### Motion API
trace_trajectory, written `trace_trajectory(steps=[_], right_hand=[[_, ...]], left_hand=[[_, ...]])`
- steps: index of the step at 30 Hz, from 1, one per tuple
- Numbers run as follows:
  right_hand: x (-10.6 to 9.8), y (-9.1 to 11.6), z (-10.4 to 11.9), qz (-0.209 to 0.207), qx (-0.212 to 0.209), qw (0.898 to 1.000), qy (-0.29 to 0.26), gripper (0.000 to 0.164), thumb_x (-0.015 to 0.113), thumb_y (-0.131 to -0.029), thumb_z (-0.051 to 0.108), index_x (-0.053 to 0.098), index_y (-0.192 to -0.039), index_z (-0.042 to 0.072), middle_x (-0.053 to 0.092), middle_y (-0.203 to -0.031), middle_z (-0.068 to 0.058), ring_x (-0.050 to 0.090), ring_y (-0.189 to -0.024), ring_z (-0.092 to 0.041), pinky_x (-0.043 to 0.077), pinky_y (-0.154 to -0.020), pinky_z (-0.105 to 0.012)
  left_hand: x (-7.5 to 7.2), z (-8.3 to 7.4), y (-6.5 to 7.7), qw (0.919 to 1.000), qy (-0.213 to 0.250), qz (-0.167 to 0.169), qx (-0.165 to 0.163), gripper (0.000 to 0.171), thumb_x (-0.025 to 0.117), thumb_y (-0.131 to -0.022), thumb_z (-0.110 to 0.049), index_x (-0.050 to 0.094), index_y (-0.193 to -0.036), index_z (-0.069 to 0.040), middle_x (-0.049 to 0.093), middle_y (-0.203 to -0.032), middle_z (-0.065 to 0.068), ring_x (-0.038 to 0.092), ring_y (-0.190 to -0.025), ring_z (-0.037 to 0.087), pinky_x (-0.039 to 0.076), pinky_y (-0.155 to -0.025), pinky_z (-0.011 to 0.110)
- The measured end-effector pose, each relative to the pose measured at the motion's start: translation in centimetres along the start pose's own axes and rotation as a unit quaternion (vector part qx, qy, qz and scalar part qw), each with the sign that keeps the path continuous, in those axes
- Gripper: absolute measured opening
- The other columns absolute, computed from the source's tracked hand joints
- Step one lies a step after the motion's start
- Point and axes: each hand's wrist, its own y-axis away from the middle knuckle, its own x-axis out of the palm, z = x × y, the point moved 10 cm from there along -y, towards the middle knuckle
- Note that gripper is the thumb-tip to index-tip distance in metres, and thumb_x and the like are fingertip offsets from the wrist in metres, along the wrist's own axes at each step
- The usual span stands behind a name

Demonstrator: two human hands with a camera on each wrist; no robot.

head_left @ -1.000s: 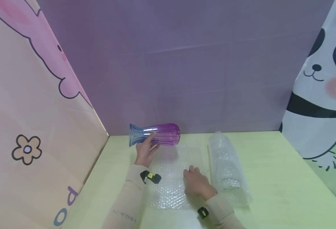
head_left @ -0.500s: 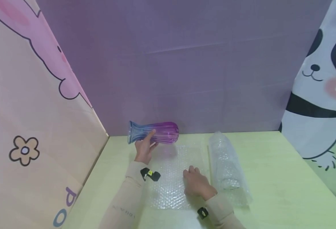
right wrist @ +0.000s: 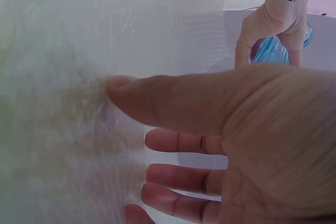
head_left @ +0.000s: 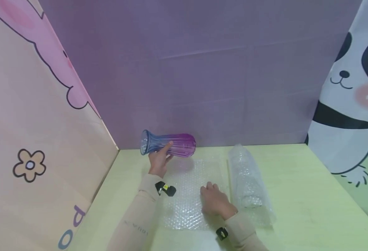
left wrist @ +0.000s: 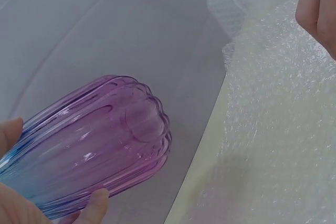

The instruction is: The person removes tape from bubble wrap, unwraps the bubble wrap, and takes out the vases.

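A ribbed glass vase [head_left: 182, 145], blue at its flared mouth and purple at its base, lies sideways in my left hand [head_left: 158, 164]. That hand grips it round the middle, above the far edge of the table. In the left wrist view the scalloped base of the vase [left wrist: 126, 129] points away from the thumb. A sheet of bubble wrap [head_left: 184, 212] is spread flat below. My right hand [head_left: 215, 200] rests on its right part; the right wrist view shows loosely extended fingers [right wrist: 178, 177] touching the film.
Right of the sheet lies a bundle of bubble wrap [head_left: 246, 174] with a clear, glass-like object inside. A purple backdrop [head_left: 202, 87] rises at the table's far edge. A printed panel [head_left: 55, 139] stands on the left, another with a panda [head_left: 343, 139] on the right.
My left hand has lifted the vase slightly and turned it, so its mouth end sits higher and faces more toward the head camera. My right hand has stayed in place on the sheet.
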Motion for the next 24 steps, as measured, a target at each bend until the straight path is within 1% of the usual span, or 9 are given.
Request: trace_trajectory(steps=[3,6,9,12,14,19,24], right_hand=[[0.03,0.01,0.02,0.002,-0.001,1.0,0.002,0.049,0.084,-0.07,0.013,0.059,-0.111,0.003,0.051,-0.107,-0.014,0.046,-0.093,-0.028,0.051,-0.06,-0.042],[0.07,0.03,0.02,0.002,0.0,1.0,0.004,0.048,0.084,-0.071,0.013,0.059,-0.111,0.003,0.051,-0.107,-0.014,0.046,-0.094,-0.029,0.051,-0.061,-0.042],[-0.02,0.09,0.1,0.0,-0.002,1.0,0.005,0.049,0.084,-0.07,0.014,0.059,-0.111,0.004,0.051,-0.108,-0.014,0.046,-0.094,-0.029,0.052,-0.061,-0.043],[-0.2,0.21,0.24,-0.001,-0.005,1.0,0.005,0.048,0.084,-0.07,0.014,0.059,-0.11,0.004,0.051,-0.107,-0.014,0.046,-0.094,-0.028,0.053,-0.062,-0.044],[-0.28,0.28,0.31,-0.002,-0.006,1.0,0.005,0.046,0.084,-0.07,0.013,0.059,-0.108,0.004,0.05,-0.106,-0.013,0.046,-0.093,-0.028,0.053,-0.062,-0.044],[-0.47,0.38,0.42,-0.003,-0.007,1.0,0.006,0.045,0.083,-0.07,0.012,0.059,-0.106,0.005,0.05,-0.105,-0.013,0.046,-0.093,-0.028,0.053,-0.062,-0.044],[-0.51,0.36,0.42,0.0,-0.005,1.0,0.003,0.045,0.083,-0.07,0.012,0.059,-0.108,0.004,0.05,-0.105,-0.013,0.046,-0.093,-0.028,0.053,-0.061,-0.043]], left_hand=[[-0.07,0.05,-0.15,1.0,-0.003,-0.004,0.004,0.068,0.087,-0.08,-0.014,0.047,-0.136,-0.015,0.057,-0.128,0.009,0.058,-0.128,0.037,0.055,-0.105,0.052],[-0.17,0.11,-0.23,0.9999,-0.009,-0.007,0.004,0.072,0.088,-0.079,-0.013,0.045,-0.138,-0.016,0.055,-0.133,0.01,0.058,-0.127,0.032,0.056,-0.104,0.051],[-0.31,0.18,-0.31,0.9993,-0.036,-0.01,0.0,0.083,0.089,-0.078,-0.015,0.039,-0.145,-0.017,0.049,-0.144,0.011,0.053,-0.134,0.03,0.056,-0.104,0.048],[-0.44,0.25,-0.29,0.9977,-0.067,-0.014,-0.007,0.094,0.09,-0.078,-0.02,0.031,-0.152,-0.018,0.043,-0.153,0.012,0.046,-0.142,0.031,0.056,-0.105,0.046],[-0.53,0.34,-0.31,0.9966,-0.08,-0.016,-0.013,0.099,0.091,-0.077,-0.021,0.028,-0.154,-0.018,0.04,-0.155,0.013,0.043,-0.145,0.032,0.056,-0.106,0.044],[-0.56,0.49,-0.5,0.9969,-0.074,-0.021,-0.016,0.1,0.092,-0.075,-0.019,0.03,-0.154,-0.017,0.04,-0.156,0.012,0.044,-0.145,0.032,0.055,-0.106,0.044],[-0.55,0.52,-0.62,0.9958,-0.087,-0.026,-0.013,0.1,0.092,-0.075,-0.021,0.031,-0.155,-0.019,0.043,-0.155,0.011,0.047,-0.143,0.031,0.054,-0.109,0.044]])
